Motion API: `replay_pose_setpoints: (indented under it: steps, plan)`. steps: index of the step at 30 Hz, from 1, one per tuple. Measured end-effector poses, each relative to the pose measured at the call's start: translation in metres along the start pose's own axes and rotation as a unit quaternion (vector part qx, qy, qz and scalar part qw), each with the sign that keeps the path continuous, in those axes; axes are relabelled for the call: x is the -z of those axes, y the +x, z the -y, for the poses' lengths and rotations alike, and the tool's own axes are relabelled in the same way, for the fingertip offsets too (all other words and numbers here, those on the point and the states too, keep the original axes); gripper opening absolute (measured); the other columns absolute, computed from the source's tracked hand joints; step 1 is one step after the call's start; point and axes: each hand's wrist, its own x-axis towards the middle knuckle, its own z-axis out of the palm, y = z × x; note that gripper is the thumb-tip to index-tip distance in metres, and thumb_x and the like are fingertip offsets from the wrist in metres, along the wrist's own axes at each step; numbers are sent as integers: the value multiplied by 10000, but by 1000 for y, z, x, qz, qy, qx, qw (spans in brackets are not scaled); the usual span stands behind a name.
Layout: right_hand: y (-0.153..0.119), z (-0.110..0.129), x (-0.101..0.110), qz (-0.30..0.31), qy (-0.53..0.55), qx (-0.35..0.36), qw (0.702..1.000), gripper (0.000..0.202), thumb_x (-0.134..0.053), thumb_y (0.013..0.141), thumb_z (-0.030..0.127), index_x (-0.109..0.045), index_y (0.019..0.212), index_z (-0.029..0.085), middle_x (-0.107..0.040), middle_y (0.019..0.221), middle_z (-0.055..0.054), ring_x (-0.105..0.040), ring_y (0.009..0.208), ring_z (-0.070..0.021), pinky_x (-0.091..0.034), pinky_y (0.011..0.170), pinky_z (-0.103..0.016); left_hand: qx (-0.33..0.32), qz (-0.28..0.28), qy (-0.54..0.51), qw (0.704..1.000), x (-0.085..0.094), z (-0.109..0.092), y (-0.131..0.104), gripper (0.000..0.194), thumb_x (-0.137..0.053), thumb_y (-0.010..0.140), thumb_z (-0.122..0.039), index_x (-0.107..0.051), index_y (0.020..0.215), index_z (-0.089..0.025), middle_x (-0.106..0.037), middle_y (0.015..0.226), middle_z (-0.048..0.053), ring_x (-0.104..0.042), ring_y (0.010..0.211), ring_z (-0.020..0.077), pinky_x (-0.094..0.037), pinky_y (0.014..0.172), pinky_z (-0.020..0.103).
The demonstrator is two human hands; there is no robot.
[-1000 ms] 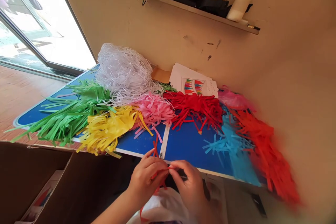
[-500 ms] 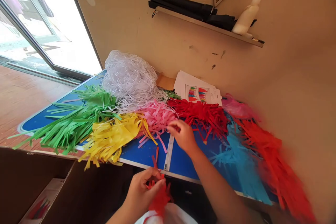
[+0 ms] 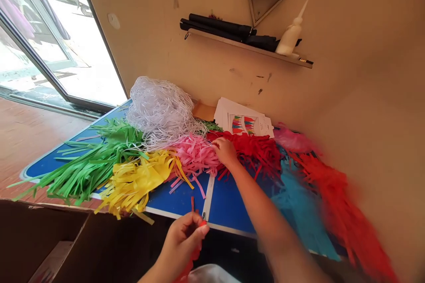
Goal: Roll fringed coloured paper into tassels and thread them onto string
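Near the table's front edge, my left hand [image 3: 187, 236] is closed, thumb against fingers, on a red fringed paper tassel [image 3: 193, 254] that hangs below it. One narrow red strip sticks up above the fingers. My right hand [image 3: 226, 151] reaches to the back, between pink fringed paper [image 3: 195, 152] and dark red fringed paper [image 3: 257, 148]. Its fingers are curled together, and what they grip is too small to make out. Just left of those fingertips lie loose ends of the white string [image 3: 159, 108] heap. Yellow fringed paper [image 3: 141, 177] and green fringed paper [image 3: 89, 168] lie farther left.
Blue fringed paper [image 3: 303, 212] and orange-red fringed paper [image 3: 345, 212] spread over the right side of the blue table [image 3: 232, 208]. Printed cards [image 3: 244, 119] lean at the back. A wall shelf [image 3: 239, 45] holds a white nozzle bottle [image 3: 289, 39]. Cardboard [image 3: 40, 230] stands at lower left.
My right hand has moved farther back, up against the pink and dark red paper. My left hand keeps hold of the red tassel, which now shows less. The view has tilted slightly upward.
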Motion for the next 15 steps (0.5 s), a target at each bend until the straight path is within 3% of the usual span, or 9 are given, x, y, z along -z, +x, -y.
replay_pose_setpoints:
  steps: [2,5,7,9,12,14,15]
  plan:
    - [5,-3,-2,5,24,3,1000,45,-731,738,154,-748,767,184,-746,901,-73,-660,941,-230,-464,892,-337,-45,24,51,997,-7,-7,-1,413,-710,716,-561,-597,653,-170,-549,525,-10,-481,404,96,-397,390,198]
    - [7,-14,7,-2,77,8,997,77,-691,782,212,-752,737,197,-759,843,-61,-687,873,-230,-503,853,-347,-160,15,141,977,1,-15,-1,255,-752,710,-411,-688,631,-177,-656,616,41,-604,539,144,-484,520,219]
    - [2,-22,22,-14,116,9,993,160,-628,839,295,-757,799,208,-764,897,-53,-694,893,-232,-520,856,-359,-167,-18,159,973,15,-15,-1,211,-752,710,-383,-714,643,-187,-672,633,44,-622,594,160,-496,573,227]
    - [-9,-24,38,-35,154,8,987,236,-592,861,382,-751,845,209,-759,950,-60,-687,942,-247,-514,890,-383,-131,-43,150,979,24,-13,-1,236,-729,734,-411,-712,675,-183,-659,637,35,-594,578,153,-479,551,226]
    - [-38,-2,52,-78,205,13,976,334,-524,896,482,-717,867,211,-742,947,-70,-663,979,-243,-480,944,-396,-125,-51,144,980,20,-17,3,263,-639,822,-433,-668,744,-184,-636,662,27,-574,592,153,-465,552,234]
    - [-71,26,54,-87,286,21,954,381,-452,936,520,-665,821,226,-701,768,-36,-664,827,-199,-504,880,-375,-224,-108,160,955,1,-27,9,235,-572,875,-399,-619,771,-193,-677,849,65,-619,741,181,-494,673,270]
    - [-91,41,55,-71,384,25,920,385,-465,935,532,-627,768,226,-622,622,-4,-631,680,-175,-523,796,-359,-289,-140,173,931,-11,-33,14,234,-534,896,-382,-595,767,-197,-678,964,88,-626,829,194,-494,751,294]
